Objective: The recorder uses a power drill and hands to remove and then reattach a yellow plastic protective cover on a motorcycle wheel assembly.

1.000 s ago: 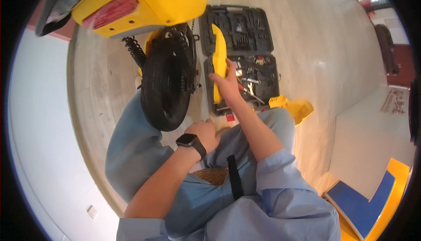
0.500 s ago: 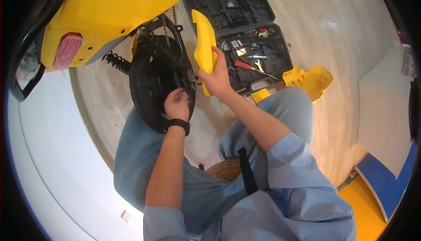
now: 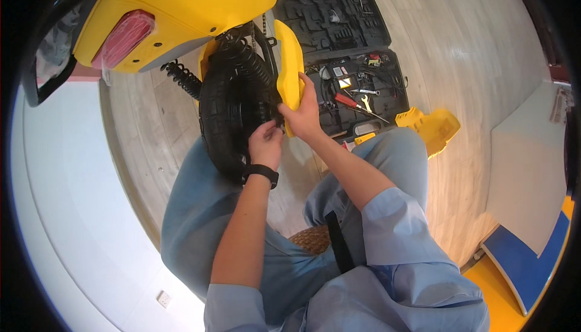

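My right hand (image 3: 304, 113) grips a long, curved yellow plastic cover (image 3: 291, 60), thumb on the near side and fingers round its right edge. The cover stands along the right side of a black rear wheel (image 3: 216, 111), close against the frame by the chain. My left hand (image 3: 266, 146), with a black band on the wrist, is at the wheel's hub beside the cover's lower end. Its fingers are bent together, and what they hold, if anything, is hidden. Above the wheel is a black coil-spring shock absorber (image 3: 254, 66).
Overhead at left is the vehicle's yellow body (image 3: 200, 5) with a red tail light (image 3: 126, 37). An open black tool case (image 3: 387, 123) holds a red-handled screwdriver (image 3: 346, 100) and a yellow wrench (image 3: 366, 102). Another yellow cover (image 3: 437, 131) lies beyond my right knee.
The yellow cover has come closer to the wheel's right side, narrowing the gap. My left hand stays by the hub. The whole view has shifted, placing the vehicle further right.
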### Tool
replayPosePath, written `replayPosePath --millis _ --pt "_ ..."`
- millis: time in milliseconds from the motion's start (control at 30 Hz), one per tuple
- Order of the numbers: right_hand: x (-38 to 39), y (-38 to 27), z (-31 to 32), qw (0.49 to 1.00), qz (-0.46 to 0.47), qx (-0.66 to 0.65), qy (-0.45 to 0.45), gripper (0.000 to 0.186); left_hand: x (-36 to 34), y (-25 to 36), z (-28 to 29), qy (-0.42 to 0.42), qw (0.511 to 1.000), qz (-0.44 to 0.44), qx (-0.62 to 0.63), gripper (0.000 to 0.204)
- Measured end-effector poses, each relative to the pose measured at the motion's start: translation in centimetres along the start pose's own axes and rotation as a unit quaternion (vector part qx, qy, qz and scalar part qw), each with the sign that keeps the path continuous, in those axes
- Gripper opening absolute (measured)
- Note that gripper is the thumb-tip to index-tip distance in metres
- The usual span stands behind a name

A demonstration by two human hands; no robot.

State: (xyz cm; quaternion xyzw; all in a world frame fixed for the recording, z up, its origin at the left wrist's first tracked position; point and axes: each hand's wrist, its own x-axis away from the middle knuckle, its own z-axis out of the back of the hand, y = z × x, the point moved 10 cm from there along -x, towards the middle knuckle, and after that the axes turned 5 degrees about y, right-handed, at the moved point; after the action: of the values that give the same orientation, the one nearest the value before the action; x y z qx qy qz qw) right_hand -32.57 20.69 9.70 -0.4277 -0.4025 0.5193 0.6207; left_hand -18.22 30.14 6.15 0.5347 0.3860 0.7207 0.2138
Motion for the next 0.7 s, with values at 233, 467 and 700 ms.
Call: replayPosePath --millis 233,467,700 --pt "0.6 0.7 -0.1 1.000 0.004 0.027 0.011 0.081 0.1 0.2 0.2 0.001 1.000 -0.005 -0.027 0.037" --pt "0.4 0.4 0.3 0.998 0.028 0.025 0.053 0.078 -0.1 -0.1 0.4 -0.003 0.999 -0.022 -0.025 0.036" --pt "0.2 0.5 0.0 0.999 0.024 0.001 0.033 0.077 0.2 0.2 0.0 -0.010 1.000 0.009 -0.006 0.036"
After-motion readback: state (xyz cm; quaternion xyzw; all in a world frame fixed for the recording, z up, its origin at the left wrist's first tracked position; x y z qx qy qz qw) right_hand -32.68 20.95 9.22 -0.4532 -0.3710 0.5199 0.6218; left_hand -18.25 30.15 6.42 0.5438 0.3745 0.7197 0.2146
